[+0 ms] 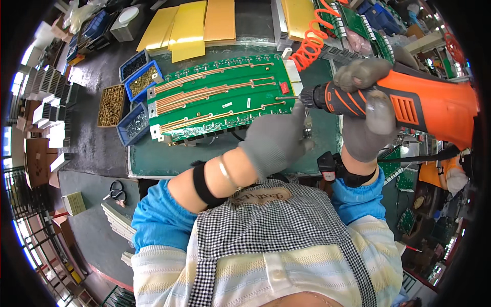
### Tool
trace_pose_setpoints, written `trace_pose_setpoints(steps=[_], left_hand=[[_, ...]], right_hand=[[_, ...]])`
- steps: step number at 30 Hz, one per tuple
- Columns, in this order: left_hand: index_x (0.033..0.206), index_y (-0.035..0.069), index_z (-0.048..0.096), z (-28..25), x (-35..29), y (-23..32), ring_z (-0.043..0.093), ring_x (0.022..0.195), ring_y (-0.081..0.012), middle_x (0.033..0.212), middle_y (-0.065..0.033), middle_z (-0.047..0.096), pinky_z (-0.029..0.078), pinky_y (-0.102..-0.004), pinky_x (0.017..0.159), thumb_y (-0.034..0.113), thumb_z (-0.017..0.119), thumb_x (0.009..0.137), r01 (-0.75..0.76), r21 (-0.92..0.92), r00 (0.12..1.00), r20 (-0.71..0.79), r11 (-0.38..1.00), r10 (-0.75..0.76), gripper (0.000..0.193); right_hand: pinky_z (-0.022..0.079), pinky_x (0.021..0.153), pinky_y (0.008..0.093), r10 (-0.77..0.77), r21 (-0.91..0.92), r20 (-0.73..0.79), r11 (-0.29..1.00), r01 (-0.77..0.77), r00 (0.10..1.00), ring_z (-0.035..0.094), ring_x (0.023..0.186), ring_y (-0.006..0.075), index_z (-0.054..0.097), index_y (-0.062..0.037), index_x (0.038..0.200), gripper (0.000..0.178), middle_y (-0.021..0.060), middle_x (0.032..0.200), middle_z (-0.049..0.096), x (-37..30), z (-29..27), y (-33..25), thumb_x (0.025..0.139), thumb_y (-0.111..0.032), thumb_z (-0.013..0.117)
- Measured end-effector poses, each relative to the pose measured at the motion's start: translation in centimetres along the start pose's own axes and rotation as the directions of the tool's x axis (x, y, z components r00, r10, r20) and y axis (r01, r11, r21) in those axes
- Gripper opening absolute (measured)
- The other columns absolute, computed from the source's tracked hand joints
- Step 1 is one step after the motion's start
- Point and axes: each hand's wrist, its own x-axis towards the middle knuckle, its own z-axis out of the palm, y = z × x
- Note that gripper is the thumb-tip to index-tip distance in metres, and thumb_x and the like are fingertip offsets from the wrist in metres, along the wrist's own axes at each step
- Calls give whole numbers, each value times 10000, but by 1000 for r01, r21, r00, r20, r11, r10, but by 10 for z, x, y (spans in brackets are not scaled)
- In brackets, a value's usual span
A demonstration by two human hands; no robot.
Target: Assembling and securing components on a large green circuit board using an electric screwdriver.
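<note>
"Gripping anything, those two gloved hands?"

"The right hand (379, 112) is wrapped round an orange and black power screwdriver (434, 107), its thin bit (287, 97) pointing left over the right end of the green circuit board (204, 107). The left hand (276, 137) is by the board's near right corner, index finger stretched toward the bit; whether it pinches something, I can't tell."

"Where's the board lying?"

"On the green mat (325, 123), copper-coloured strips running along it from left to right."

"And those containers?"

"Four, grouped just left of the board. The far blue bin (121, 74) has small dark parts. The middle blue bin (139, 97) carries small brass-coloured pieces, and the near blue bin (134, 139) silvery ones, too small to identify. Left of them, a brown tray (109, 126) is heaped with larger brass-coloured pieces."
</note>
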Motion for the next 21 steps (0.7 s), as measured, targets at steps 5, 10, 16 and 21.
trace_pose_setpoints(steps=[5, 10, 16, 21], left_hand=[[1049, -1, 497, 23, 20, -4, 629, 717, -341, 748, -164, 629, 499, -409, 616, 331, 651, 755, 4, -60, 993, 115, 998, 3, 469], [970, -15, 538, 46, 32, -19, 639, 724, -322, 765, -162, 638, 509, -406, 638, 302, 624, 775, -226, -162, 974, -29, 961, 224, 381], [941, -78, 513, 57, 26, -7, 636, 703, -333, 726, -198, 621, 511, -405, 635, 286, 611, 772, -74, -173, 997, -27, 982, 70, 413], [1040, -104, 405, 51, 23, -3, 636, 716, -348, 745, -210, 619, 515, -408, 645, 248, 621, 770, 51, -278, 998, 54, 959, -38, 494]], right_hand=[[448, 593, 308, -121, -63, 80, 990, 126, 989, 526, 637, 170, 433, 20, 1014, 360, 88, 746, 543, 9, 6, 4, 748, -111, 637], [494, 549, 265, -218, 50, 110, 976, 213, 970, 584, 599, 157, 302, 63, 1264, 678, 91, 721, 594, 3, 15, 7, 705, 8, 683], [489, 547, 274, -118, -44, 242, 990, 133, 963, 568, 581, 155, 306, 53, 1251, 638, 68, 704, 577, 8, 6, 3, 721, -17, 655], [493, 567, 284, -74, 108, 263, 993, 47, 962, 575, 588, 162, 363, 35, 1205, 578, 58, 698, 575, 17, 5, 8, 714, -34, 660]])
